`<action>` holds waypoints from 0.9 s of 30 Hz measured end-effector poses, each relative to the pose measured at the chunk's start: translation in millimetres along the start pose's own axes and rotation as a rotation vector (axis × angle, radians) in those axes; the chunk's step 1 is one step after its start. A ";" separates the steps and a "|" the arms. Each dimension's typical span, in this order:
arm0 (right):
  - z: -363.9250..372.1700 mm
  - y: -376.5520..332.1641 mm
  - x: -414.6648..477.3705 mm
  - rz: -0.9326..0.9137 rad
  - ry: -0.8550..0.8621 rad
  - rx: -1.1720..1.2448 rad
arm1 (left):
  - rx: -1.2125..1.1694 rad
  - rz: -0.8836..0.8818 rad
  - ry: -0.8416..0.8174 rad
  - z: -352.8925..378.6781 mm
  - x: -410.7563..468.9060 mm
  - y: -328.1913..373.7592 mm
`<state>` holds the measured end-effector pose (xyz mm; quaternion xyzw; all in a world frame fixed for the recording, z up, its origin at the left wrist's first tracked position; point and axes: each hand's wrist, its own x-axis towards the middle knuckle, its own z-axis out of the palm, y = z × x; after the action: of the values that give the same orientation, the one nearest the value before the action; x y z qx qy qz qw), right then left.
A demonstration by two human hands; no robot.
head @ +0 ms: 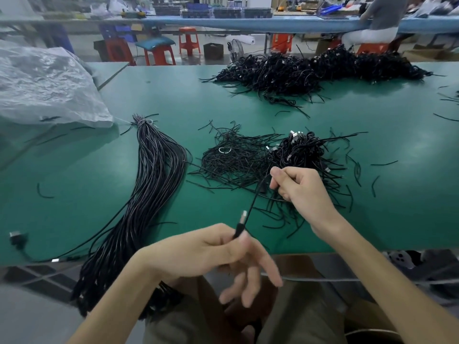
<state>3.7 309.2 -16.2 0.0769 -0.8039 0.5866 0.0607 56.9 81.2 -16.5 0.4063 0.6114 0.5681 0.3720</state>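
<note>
Two hands are up over the bench (pixel 74 182)! Beside the pile of loose wires (pixel 236 160), your right hand (pixel 303 189) fingers pinch the black cable (pixel 257 197). Your left hand (pixel 211 252) fingers grip its plug (pixel 242 220), near the front edge.

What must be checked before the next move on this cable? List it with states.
1. The left hand grips the cable behind its plug: ok.
2. The right hand pinches it farther along: ok.
3. The stretch between them is unknotted: ok.
4. Its far end is clear of the tied bundle: cannot tell.
5. The pile of ties lies near the right hand: ok.
</note>
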 end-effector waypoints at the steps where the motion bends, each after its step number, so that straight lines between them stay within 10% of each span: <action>1: 1.6 -8.2 -2.0 -0.034 -0.010 0.022 | 0.060 -0.049 0.067 0.2 5.1 -4.8; 9: 26.3 -41.5 -40.6 -0.338 -0.180 -0.070 | -0.452 0.237 0.730 -17.2 30.7 -31.9; 15: 50.3 4.3 -56.1 -0.257 -0.341 -0.173 | -0.996 0.469 0.675 -24.1 21.9 -4.8; 22: 34.9 2.8 1.1 -0.196 0.080 -0.233 | 0.243 -0.179 0.444 -15.3 8.1 -13.8; 27: 64.9 -14.6 -20.4 -0.354 0.001 -0.127 | -0.416 0.147 0.965 -23.1 41.3 -31.4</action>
<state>26.1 244.1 -26.1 0.2127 -0.8133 0.5149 0.1680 17.1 109.3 -45.7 0.0583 0.5572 0.8244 0.0804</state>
